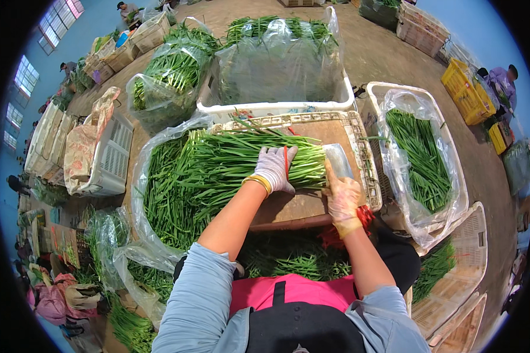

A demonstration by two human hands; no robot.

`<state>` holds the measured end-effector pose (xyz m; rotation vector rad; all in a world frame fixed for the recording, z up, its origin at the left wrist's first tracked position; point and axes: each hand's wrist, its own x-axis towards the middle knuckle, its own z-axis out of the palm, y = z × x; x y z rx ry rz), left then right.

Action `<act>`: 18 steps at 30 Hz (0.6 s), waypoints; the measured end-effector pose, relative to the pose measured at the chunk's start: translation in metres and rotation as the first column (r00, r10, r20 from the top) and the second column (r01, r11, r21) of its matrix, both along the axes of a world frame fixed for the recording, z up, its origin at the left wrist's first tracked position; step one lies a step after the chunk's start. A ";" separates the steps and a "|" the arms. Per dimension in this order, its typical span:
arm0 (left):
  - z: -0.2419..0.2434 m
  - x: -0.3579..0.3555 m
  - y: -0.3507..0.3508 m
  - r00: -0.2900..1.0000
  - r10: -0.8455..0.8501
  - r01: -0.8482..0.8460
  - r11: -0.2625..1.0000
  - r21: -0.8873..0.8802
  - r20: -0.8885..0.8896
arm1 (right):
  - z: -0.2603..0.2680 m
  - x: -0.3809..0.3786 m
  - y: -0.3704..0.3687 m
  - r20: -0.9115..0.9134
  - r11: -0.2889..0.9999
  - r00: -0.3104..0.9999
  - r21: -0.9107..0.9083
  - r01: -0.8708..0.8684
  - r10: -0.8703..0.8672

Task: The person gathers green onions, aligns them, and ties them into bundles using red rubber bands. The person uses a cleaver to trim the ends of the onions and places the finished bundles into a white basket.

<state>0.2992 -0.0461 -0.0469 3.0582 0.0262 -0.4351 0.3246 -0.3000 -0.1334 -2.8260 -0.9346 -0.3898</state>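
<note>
A thick bunch of garlic chives or similar greens (229, 154) lies across a wooden board (274, 212), pale cut ends to the right. My left hand (274, 170), in a whitish glove, clasps the bunch from above near those ends. A red band (286, 163) runs along the thumb side of that hand. Just past the ends is the broad metal blade of a knife (338, 161). My right hand (343, 198), in a stained pale glove, grips the knife, index finger stretched along the blade; the handle is hidden. Red ties (365, 217) hang by the right wrist.
Beyond the board stands a white crate (274, 107) with bagged greens. At right, another white crate (457, 176) holds a plastic-lined pile of greens (419, 161). An open plastic bag (139, 185) borders the leafy ends at left. People work farther off, one beside a yellow crate (466, 95).
</note>
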 end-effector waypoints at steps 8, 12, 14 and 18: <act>-0.009 -0.012 0.000 0.990 -0.031 0.031 1.000 0.001 0.140 | 0.220 -0.054 -0.173 -0.159 0.841 0.971 0.536 -0.067 0.179; -0.009 -0.012 0.003 0.987 -0.045 0.049 0.999 -0.019 0.156 | 0.209 -0.082 -0.168 -0.510 0.889 0.735 0.162 -0.427 0.446; -0.007 -0.009 0.006 0.989 -0.059 0.063 0.998 -0.023 0.137 | 0.187 -0.070 -0.134 -0.726 0.715 0.555 -0.126 -0.688 0.407; -0.008 -0.005 0.009 0.992 -0.065 0.069 0.997 -0.032 0.110 | 0.157 0.035 -0.019 -0.368 0.802 0.713 0.289 -0.522 0.597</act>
